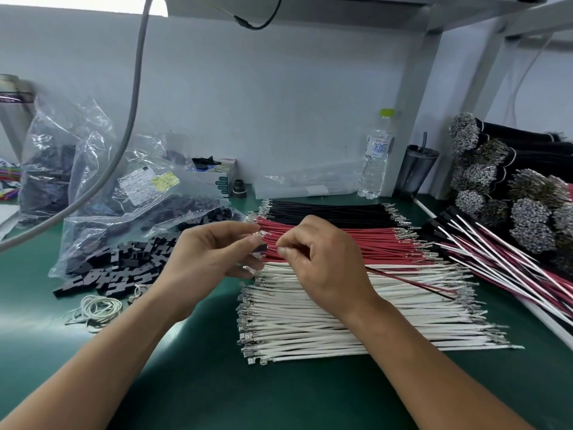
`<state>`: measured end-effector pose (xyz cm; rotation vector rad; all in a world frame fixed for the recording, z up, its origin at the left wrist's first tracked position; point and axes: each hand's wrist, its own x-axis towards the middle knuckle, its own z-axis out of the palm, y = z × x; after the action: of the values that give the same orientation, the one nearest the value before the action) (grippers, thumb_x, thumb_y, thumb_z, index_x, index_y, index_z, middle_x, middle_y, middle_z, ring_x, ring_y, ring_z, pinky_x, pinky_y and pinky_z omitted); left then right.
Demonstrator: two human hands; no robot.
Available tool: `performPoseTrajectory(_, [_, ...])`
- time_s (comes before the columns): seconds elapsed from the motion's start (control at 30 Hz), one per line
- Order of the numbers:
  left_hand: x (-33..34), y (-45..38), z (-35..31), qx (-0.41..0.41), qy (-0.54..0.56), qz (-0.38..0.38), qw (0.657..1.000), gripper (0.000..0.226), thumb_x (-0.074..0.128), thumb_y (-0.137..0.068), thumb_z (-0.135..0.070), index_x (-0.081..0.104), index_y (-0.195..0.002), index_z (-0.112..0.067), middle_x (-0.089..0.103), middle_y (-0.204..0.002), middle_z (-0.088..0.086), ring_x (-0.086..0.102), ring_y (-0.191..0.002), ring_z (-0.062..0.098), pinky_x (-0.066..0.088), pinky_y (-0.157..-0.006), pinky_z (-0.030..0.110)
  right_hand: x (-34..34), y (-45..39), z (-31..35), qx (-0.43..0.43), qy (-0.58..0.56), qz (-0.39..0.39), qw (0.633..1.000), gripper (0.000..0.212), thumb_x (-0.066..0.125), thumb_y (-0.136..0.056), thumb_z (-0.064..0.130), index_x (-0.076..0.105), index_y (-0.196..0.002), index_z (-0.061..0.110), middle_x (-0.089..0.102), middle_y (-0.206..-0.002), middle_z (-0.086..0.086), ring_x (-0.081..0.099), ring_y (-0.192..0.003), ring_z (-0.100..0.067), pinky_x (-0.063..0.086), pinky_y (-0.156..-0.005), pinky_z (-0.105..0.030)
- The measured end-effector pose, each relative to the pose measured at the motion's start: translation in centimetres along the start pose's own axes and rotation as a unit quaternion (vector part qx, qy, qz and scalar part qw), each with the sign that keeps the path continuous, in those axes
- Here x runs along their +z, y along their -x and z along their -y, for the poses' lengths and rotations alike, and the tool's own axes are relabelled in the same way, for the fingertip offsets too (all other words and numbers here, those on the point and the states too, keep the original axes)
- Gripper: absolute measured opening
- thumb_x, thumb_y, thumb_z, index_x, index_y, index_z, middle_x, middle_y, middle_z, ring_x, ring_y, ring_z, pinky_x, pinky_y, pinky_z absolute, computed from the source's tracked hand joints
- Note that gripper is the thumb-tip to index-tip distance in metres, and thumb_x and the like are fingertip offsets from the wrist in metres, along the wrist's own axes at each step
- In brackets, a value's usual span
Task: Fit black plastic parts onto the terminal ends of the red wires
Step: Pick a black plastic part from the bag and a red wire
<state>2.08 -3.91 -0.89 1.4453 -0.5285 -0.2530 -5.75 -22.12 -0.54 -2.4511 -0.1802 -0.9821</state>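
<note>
The green bench mat [192,367] carried, at frame centre, ranked rows of black, red wires [356,243] and white wires [341,315], the red row's terminals apparently bare. Loose black plastic parts [124,268] were heaped at centre left, so most work appeared outstanding. The left hand [210,256] pinched one black part [260,247] between thumb and fingertips. The right hand [316,256], fingers curled closed, gripped a red wire [412,282] trailing right, not yet visibly seated.

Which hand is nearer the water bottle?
Right. The right hand is below and left of the water bottle; the left hand is farther left.
</note>
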Motion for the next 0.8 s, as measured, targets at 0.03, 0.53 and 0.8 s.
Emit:
performPoseTrajectory(0.03, [-0.1,0.1,-0.1,0.020,-0.021,0.008,1.000,0.029,0.084,-0.072,-0.022,0.081,-0.100,-0.014,0.078,-0.090,0.021,0.077,-0.075,0.034,0.065,-0.068,0.037,-0.1,-0.1,-0.1,0.005,-0.008,0.003,1.000,0.002,0.074,-0.089,0.021,0.076,-0.088,0.021,0.060,-0.082,0.013,0.058,-0.074,-0.004,0.050,-0.066,-0.026])
performPoseTrajectory(0.53, [-0.5,0.0,0.3,0.001,-0.037,0.032,0.999,0.023,0.083,-0.069,-0.014,0.082,-0.091,-0.008,0.077,-0.082,0.024,0.076,-0.066,0.034,0.064,-0.063,0.034,-0.4,-0.1,0.0,-0.004,-0.035,0.044,0.998,0.008,0.074,-0.088,0.014,0.074,-0.080,0.015,0.057,-0.078,0.012,0.055,-0.073,-0.003,0.039,-0.066,-0.011])
performPoseTrajectory(0.8, [0.5,-0.1,0.6,0.043,-0.041,0.009,0.998,0.022,0.083,-0.069,-0.021,0.083,-0.090,-0.015,0.077,-0.079,0.020,0.074,-0.064,0.027,0.062,-0.064,0.033,-2.8,-0.3,0.2,-0.030,0.086,0.017,0.996,0.004,0.074,-0.089,0.031,0.074,-0.089,0.026,0.059,-0.086,0.015,0.052,-0.083,-0.005,0.044,-0.066,-0.026])
